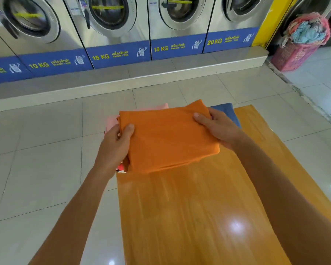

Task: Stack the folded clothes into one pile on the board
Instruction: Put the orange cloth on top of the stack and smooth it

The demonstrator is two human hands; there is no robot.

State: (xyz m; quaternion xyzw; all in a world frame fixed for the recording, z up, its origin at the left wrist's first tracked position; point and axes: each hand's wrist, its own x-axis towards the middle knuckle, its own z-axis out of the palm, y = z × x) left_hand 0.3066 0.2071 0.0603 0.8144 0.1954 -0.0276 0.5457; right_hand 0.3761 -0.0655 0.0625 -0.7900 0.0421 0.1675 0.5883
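A folded orange cloth (166,136) is held flat over the far end of the wooden board (195,213). My left hand (117,144) grips its left edge, thumb on top. My right hand (216,125) grips its right edge, thumb on top as well. Under the orange cloth, a folded pink cloth (111,120) shows at the far left and a folded blue cloth (227,111) at the far right. A bit of red fabric (120,167) peeks out below my left hand. How those lower pieces lie is mostly hidden.
A row of front-loading washing machines (111,22) stands on a raised step beyond the board. A pink laundry basket (300,48) full of clothes is at the far right. Pale tiled floor (36,150) surrounds the board.
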